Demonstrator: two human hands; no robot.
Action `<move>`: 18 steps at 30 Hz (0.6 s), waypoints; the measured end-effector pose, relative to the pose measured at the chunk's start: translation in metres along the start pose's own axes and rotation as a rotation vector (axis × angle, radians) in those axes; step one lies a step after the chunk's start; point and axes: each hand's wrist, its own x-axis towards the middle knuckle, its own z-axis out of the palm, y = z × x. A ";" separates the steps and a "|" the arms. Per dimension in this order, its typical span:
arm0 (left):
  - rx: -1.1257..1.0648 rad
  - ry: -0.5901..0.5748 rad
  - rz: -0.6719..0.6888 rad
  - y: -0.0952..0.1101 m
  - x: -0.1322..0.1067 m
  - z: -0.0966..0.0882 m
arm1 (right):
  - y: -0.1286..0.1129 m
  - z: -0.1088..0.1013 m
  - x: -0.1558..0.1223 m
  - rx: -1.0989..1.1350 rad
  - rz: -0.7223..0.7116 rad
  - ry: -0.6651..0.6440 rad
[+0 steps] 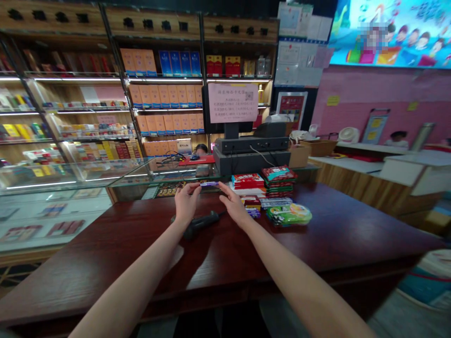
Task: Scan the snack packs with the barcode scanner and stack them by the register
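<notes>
Above the dark red-brown counter, my left hand (186, 202) pinches the left end of a small, narrow purple-and-white packet (209, 184) between thumb and fingers. My right hand (233, 205) is at the packet's other end, its forefinger reaching the tip and its thumb held apart below. Under my hands lies a black handheld barcode scanner (201, 224). Just right of my right hand are a green snack pack (289, 214), some small purple packs (252, 212), a stack of red-and-green packets (279, 180) and red-and-white packs (247, 180). The packet's print is too small to read.
A cash register with a screen (252, 145) stands behind the goods, bearing a pink paper sign (233, 103). Glass display cases (52, 211) run along the left, before shelves of boxes (165, 96). A blue-green bucket (428, 281) stands past the counter's right edge.
</notes>
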 end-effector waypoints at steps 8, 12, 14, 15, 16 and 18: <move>-0.095 -0.134 0.034 0.034 -0.011 0.029 | 0.009 -0.051 -0.010 -0.115 0.037 0.082; -0.113 -0.190 0.098 0.044 -0.017 0.044 | 0.015 -0.071 -0.013 -0.169 0.040 0.119; -0.117 -0.212 0.136 0.049 -0.020 0.051 | 0.016 -0.080 -0.015 -0.245 0.044 0.123; -0.113 -0.223 0.150 0.051 -0.022 0.055 | 0.017 -0.084 -0.016 -0.283 0.047 0.123; -0.106 -0.235 0.161 0.053 -0.023 0.059 | 0.016 -0.088 -0.017 -0.314 0.050 0.120; -0.086 -0.270 0.175 0.056 -0.026 0.066 | 0.014 -0.095 -0.020 -0.355 0.057 0.106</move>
